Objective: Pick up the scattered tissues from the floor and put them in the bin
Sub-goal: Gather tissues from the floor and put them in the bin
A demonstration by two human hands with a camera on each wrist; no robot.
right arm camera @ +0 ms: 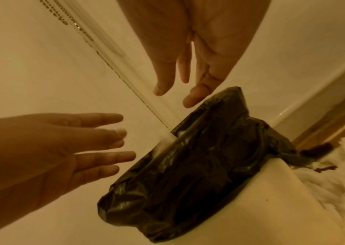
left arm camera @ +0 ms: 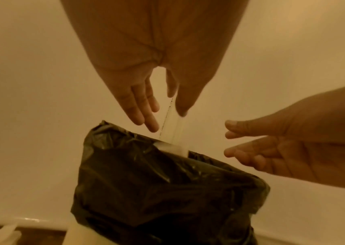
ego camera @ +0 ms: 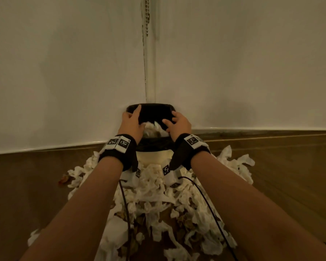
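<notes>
Tissues [ego camera: 154, 129] below spread fingers [ego camera: 136, 111]

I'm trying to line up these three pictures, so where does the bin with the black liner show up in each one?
Head view: the bin sits centre, against the wall, between both hands.
Left wrist view: bottom centre, liner uppermost.
Right wrist view: lower centre-right, tilted, liner over the pale body.
Shared landmark: the bead chain hanging down the wall behind it.

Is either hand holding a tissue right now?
No: in the wrist views the left hand and the right hand hover with straight, empty fingers above the bin's black bag.
</notes>
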